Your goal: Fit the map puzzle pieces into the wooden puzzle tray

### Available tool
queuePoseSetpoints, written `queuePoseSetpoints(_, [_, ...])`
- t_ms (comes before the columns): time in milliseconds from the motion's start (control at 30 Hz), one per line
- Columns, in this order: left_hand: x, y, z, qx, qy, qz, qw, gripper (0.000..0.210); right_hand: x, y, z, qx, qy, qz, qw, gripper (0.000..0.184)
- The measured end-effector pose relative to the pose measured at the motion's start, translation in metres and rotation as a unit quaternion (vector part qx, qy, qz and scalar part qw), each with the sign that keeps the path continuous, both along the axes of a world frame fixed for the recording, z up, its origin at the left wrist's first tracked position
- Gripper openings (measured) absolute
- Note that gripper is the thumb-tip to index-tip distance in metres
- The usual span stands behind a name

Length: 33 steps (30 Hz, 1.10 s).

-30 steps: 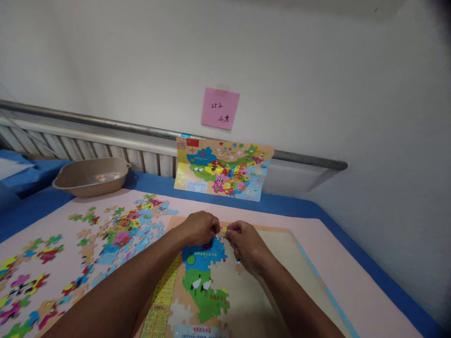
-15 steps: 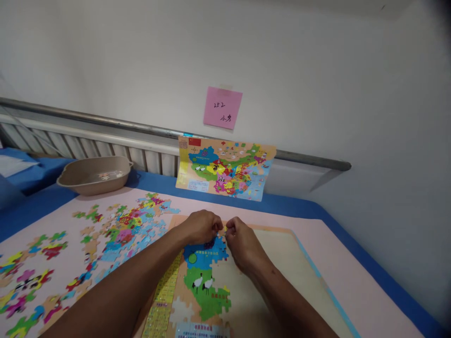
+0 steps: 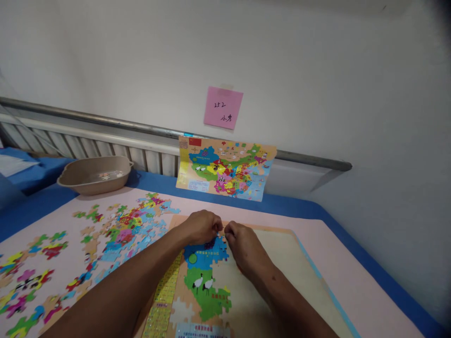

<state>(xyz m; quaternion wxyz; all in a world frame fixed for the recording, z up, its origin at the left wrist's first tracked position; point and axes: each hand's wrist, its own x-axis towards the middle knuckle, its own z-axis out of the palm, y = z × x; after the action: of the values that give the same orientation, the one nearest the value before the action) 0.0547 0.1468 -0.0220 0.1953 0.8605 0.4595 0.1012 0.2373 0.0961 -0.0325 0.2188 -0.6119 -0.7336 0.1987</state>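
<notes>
A half-built jigsaw map [image 3: 202, 267] with blue and green regions and two white cranes lies in a flat puzzle tray [image 3: 282, 272]. Over the upper edge of the blue region, my left hand [image 3: 202, 227] is closed, fingertips pinched together. My right hand [image 3: 244, 246] faces it just to the right, thumb and fingers also pinched. Only a small gap parts the two sets of fingertips. Whatever each one pinches is hidden or too small to name.
Loose and partly joined puzzle pieces [image 3: 123, 234] spread over the pink sheet at left. Behind them stands a beige basin [image 3: 95, 188] with a few pieces inside. A printed reference map [image 3: 225, 169] leans against the metal rail [image 3: 310, 160], below a pink note [image 3: 223, 108].
My right hand has shifted slightly, its fingertips lower and a little further left. A yellow bit seen by its fingertips no longer shows. My left hand stays almost still.
</notes>
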Motion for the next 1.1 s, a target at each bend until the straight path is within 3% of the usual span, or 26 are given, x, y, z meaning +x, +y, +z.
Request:
queuePoseSetpoints(400, [0.0, 0.003, -0.004, -0.007, 0.001, 0.003, 1.0, 0.029, -0.008, 0.007, 0.002, -0.056, 0.085, -0.091, 0.991, 0.015])
queuePoseSetpoints(633, [0.001, 0.0, 0.0, 0.002, 0.003, 0.009, 1.0, 0.023, -0.012, 0.008, 0.008, -0.077, 0.08, -0.144, 0.983, 0.018])
queuePoseSetpoints(1100, [0.011, -0.005, -0.001, 0.014, -0.004, 0.087, 0.996, 0.025, -0.005, 0.015, -0.012, -0.082, 0.128, -0.136, 0.979, 0.017])
